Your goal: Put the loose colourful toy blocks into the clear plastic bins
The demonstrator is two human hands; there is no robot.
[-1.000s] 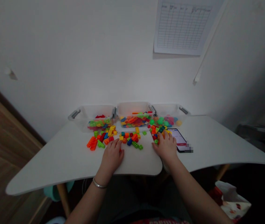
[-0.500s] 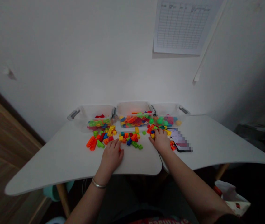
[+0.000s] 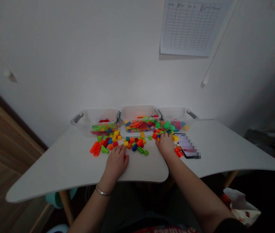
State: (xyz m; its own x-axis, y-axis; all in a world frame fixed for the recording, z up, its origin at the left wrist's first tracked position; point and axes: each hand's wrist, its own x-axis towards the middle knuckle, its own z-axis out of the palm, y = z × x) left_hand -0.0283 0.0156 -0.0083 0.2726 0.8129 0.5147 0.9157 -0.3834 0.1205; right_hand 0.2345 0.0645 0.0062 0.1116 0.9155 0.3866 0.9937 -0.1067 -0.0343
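Loose toy bricks lie across the white table (image 3: 142,168). My left hand (image 3: 117,160) rests near the front of the pile, fingers bent, with a bit of orange showing beside its thumb; whether it grips that piece is unclear. Orange bricks (image 3: 95,149) and a light green piece (image 3: 104,149) are to its left. Dark blue (image 3: 134,147) and green bricks (image 3: 141,150) lie to its right. My right hand (image 3: 165,144) reaches over the right-hand cluster of red, yellow and blue bricks, its fingertips among them; what they grip is hidden.
Three clear bins stand along the wall: left (image 3: 86,124) and middle (image 3: 139,111) with bricks, right (image 3: 176,113) with round coloured pieces. A phone (image 3: 187,145) lies right of my right hand. A printed sheet (image 3: 188,29) hangs above.
My right hand has shifted slightly, and its fingers look closer together over the right cluster. My left hand has stayed in place.
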